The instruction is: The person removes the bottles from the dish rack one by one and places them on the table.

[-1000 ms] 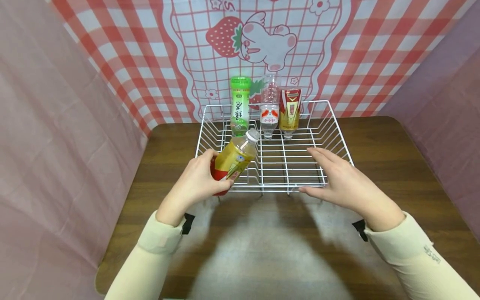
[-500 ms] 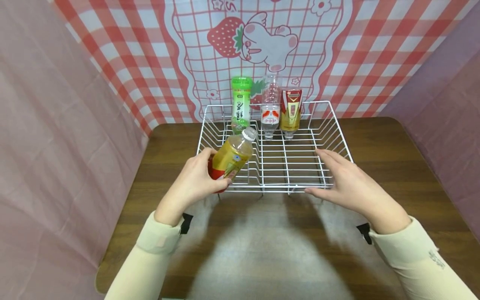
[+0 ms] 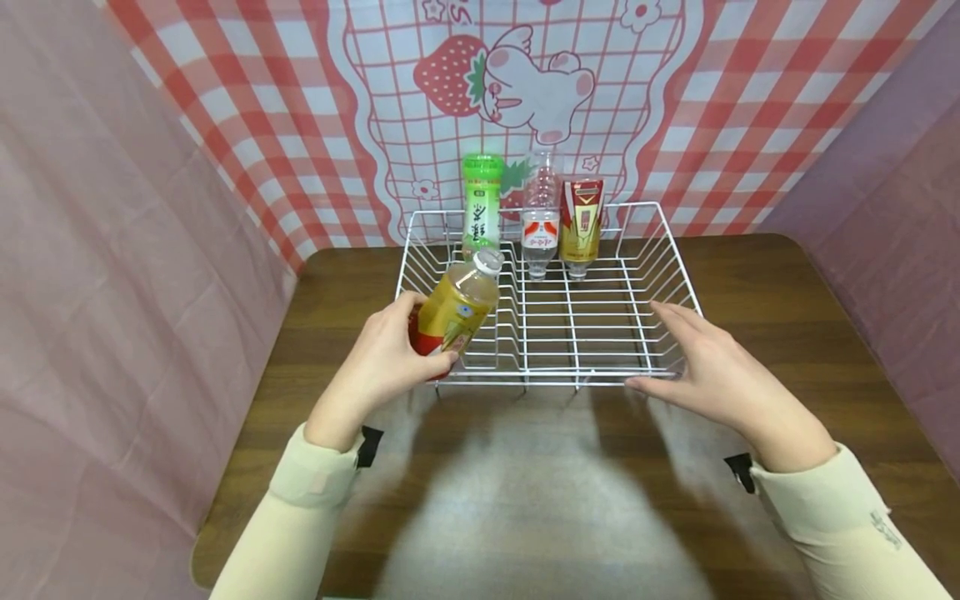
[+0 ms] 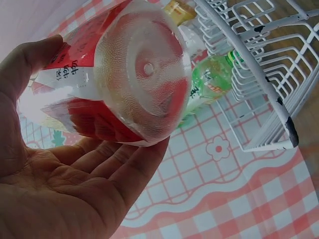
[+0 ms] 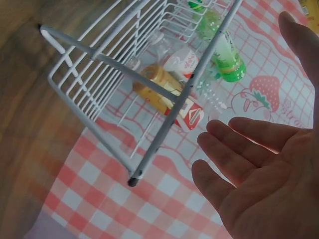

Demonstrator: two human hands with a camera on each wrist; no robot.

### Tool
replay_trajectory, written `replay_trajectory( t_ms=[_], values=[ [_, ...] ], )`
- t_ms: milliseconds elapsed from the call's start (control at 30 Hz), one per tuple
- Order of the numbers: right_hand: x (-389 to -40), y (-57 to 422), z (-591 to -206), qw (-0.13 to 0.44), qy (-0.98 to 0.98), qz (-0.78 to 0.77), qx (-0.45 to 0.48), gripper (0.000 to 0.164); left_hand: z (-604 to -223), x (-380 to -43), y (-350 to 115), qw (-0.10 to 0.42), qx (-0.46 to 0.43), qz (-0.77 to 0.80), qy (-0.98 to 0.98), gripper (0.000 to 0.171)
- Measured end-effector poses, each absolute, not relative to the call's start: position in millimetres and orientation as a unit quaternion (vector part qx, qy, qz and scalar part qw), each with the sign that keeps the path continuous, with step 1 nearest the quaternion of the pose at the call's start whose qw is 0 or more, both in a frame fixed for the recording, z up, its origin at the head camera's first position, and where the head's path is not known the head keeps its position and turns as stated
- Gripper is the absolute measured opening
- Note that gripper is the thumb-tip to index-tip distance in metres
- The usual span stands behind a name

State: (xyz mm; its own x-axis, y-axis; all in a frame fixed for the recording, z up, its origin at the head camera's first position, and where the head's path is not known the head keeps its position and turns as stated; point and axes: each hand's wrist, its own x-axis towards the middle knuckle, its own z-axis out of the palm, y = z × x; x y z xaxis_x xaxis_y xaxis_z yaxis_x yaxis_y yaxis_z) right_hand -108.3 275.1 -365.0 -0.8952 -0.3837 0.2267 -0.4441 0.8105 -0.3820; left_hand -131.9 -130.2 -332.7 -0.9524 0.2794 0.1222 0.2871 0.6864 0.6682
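My left hand (image 3: 387, 353) grips a clear plastic bottle (image 3: 457, 307) with a gold and red label round its lower part. The bottle tilts, white cap up and to the right, over the front left of a white wire rack (image 3: 573, 333). Its ridged clear base (image 4: 147, 69) faces the left wrist camera. At the rack's front right, my right hand (image 3: 720, 375) holds nothing, its fingers and thumb spread apart. Cap down at the back of the rack stand a green bottle (image 3: 482, 200), a clear water bottle (image 3: 540, 221) and another gold and red bottle (image 3: 581, 225).
The rack stands on a dark wooden table (image 3: 315, 308). Behind it hangs a red checked cloth (image 3: 262, 100) with a strawberry and rabbit print. Pink curtains (image 3: 90, 292) close in both sides.
The held bottle has shifted slightly left and away from me with my left hand. My right hand has moved to the right.
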Motion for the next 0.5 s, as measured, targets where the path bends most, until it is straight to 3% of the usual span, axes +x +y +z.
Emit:
replay_trajectory(
  t_ms=[500],
  values=[
    [-108.8,289.7,-374.5,0.077,-0.953,0.221,0.192,0.109,-332.2,-133.8,-138.4,0.005,-0.132,-0.377,-0.917,0.059]
  ],
)
